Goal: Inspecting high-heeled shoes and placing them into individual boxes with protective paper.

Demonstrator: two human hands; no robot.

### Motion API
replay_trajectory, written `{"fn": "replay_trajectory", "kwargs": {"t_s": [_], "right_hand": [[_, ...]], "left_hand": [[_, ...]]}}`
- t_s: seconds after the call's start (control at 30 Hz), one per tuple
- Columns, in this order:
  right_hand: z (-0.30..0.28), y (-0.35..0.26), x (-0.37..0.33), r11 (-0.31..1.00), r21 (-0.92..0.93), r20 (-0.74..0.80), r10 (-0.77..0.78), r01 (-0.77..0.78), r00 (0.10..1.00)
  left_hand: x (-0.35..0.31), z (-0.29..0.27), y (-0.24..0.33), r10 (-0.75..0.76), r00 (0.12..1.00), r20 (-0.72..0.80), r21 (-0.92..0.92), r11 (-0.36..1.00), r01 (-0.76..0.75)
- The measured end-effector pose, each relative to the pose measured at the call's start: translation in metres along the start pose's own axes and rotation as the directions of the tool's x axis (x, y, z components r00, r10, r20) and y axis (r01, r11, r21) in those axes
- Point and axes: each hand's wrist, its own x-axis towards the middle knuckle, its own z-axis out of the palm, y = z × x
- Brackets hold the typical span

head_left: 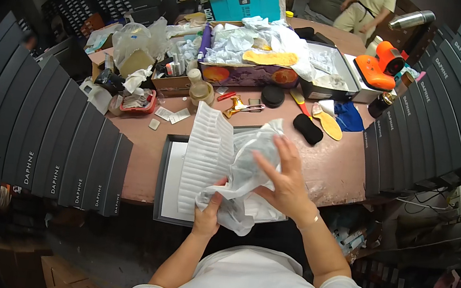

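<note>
My left hand (208,218) grips the lower end of a bundle wrapped in thin white tissue paper (244,183). Something dark shows through the tissue, but its kind stays hidden. At the bundle's upper right, my right hand (288,181) has its fingers spread and lies against or just over the paper; contact is hard to make out. Below both hands is a grey shoebox (165,212) with a white lining. A white ribbed padding sheet (205,155) stands out of its left part, beside the bundle.
Dark grey shoeboxes are stacked at the left (62,139) and the right (413,127). Farther back are a carton (245,77) of crumpled paper, a glass bottle (200,89), a black sponge (307,129), a brush (299,99) and an orange device (375,73). Another person (370,11) is beyond the table.
</note>
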Motion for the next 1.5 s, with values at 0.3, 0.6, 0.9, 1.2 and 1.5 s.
{"fn": "replay_trajectory", "kwargs": {"t_s": [0.3, 0.6, 0.9, 1.2, 1.5], "right_hand": [[0.042, -0.051, -0.057, 0.909, 0.4, 0.254, -0.231, 0.116, 0.939], [-0.002, 0.034, -0.013, 0.995, 0.062, 0.622, 0.018, -0.072, 0.783], [0.006, 0.086, -0.098, 0.481, 0.569, 0.121, 0.753, -0.667, 0.646], [-0.006, 0.065, -0.101, 0.933, 0.23, -0.072, 0.301, -0.277, 0.951], [-0.037, 0.04, -0.006, 0.941, 0.338, 0.529, -0.178, -0.013, 0.829]], "left_hand": [[0.029, -0.072, -0.011, -0.016, 0.998, 0.058, 0.312, 0.95, -0.003], [0.044, -0.063, 0.041, -0.244, 0.969, -0.036, -0.037, 0.969, 0.243], [0.03, -0.067, 0.114, 0.789, 0.614, 0.024, 0.319, 0.576, -0.753], [0.085, -0.108, 0.067, 0.498, 0.856, 0.14, 0.982, 0.037, -0.183], [0.04, 0.047, 0.116, -0.285, 0.811, 0.51, 0.784, 0.543, -0.302]]}}
